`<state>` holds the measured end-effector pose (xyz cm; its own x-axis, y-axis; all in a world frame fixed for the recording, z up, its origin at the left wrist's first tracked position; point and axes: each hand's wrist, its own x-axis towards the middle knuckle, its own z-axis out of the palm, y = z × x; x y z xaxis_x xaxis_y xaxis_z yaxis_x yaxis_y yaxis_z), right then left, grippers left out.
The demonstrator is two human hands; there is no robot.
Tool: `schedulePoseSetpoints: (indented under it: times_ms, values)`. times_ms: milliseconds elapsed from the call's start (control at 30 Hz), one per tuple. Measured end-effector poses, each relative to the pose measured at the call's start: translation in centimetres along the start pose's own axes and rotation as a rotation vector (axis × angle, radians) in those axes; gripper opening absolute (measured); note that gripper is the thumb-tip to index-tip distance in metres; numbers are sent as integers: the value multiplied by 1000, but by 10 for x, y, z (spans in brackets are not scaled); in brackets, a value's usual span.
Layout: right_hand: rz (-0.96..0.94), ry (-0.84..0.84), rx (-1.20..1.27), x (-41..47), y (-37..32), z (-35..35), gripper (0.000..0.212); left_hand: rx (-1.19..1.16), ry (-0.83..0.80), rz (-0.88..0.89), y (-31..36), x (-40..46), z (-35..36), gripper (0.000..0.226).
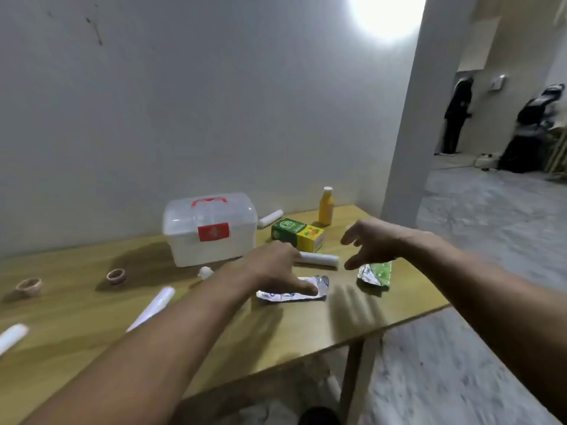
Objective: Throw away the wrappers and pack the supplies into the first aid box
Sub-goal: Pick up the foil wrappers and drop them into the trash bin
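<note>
You were gathering wrappers: left hand (276, 265) fingertips pressing the silver wrapper (293, 289), right hand (372, 240) spread above the green wrapper (376, 273), needing a pinch next.

We note a wooden table (92, 305) carrying a closed first aid box (211, 231), a green-yellow carton (297, 234), an orange bottle (326, 207), white rolls (153, 306) (several), tape rings (116, 276) and two wrappers (291, 291).

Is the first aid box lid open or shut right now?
Shut. The first aid box has its clear lid seated flush on the base, with the red handle folded flat on top.

white roll (12, 336) cut off left, distant people (457, 115) blurred
</note>
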<state>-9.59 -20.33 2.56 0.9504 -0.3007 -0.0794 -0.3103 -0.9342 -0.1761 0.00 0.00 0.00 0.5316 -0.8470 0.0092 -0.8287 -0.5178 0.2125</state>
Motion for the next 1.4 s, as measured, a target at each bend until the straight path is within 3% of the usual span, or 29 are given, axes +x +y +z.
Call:
schedulePoseSetpoints:
  times_ms: [167,333,467,567,700,867,1067,1233,1400]
  values:
    - [173,-156,-29,-27,28,39,97,42,-150,-84,10,-9,47,98]
    - [132,-186,-5,-49,51,65,112,92,-207,-81,14,-13,72,102]
    - [-37,67,-168,-74,61,86,58,138,-118,-18,32,-18,78,93]
    - [-139,335,-346,-92,71,104,16,160,28,80,47,-22,92,68]
    - [-150,529,-403,-128,85,116,26,80,266,260,70,-18,114,20]
    - [82,504,-100,-185,127,134,10,-105,399,475,133,-16,131,19]
    - [435,243,198,-238,188,187,33,-138,214,480,212,-9,191,23]
    - [634,133,307,-264,210,244,25,-125,-45,263,243,0,263,15]
    - [832,96,374,-274,216,288,22,-305,-277,97,259,2,321,29]
